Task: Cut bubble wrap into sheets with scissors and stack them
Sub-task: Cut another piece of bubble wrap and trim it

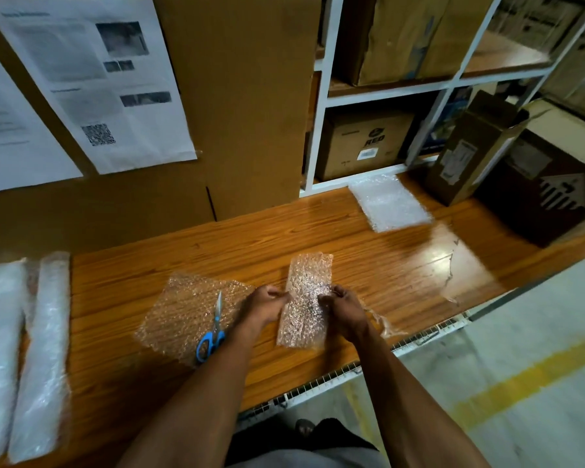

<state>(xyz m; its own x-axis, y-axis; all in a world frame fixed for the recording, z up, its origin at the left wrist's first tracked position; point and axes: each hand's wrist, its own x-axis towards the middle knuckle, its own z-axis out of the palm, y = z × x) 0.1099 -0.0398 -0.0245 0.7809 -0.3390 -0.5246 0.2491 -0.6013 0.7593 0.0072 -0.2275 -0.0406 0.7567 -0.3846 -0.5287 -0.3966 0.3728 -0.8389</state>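
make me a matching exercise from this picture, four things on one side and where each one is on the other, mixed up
Things
1. scissors
2. narrow bubble wrap strip
3. white sheet stack
4. bubble wrap rolls

Places
A. far right of the table, near the shelves
B. left end of the table
C. lying on a flat bubble wrap sheet
D. held between the left hand and the right hand

Pairs: 1-C, 2-D, 3-A, 4-B

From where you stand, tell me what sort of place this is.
Likely a warehouse packing station: brown cardboard cartons on white metal shelving, rolls of clear bubble wrap on the wooden bench, and a yellow line painted on the concrete floor.
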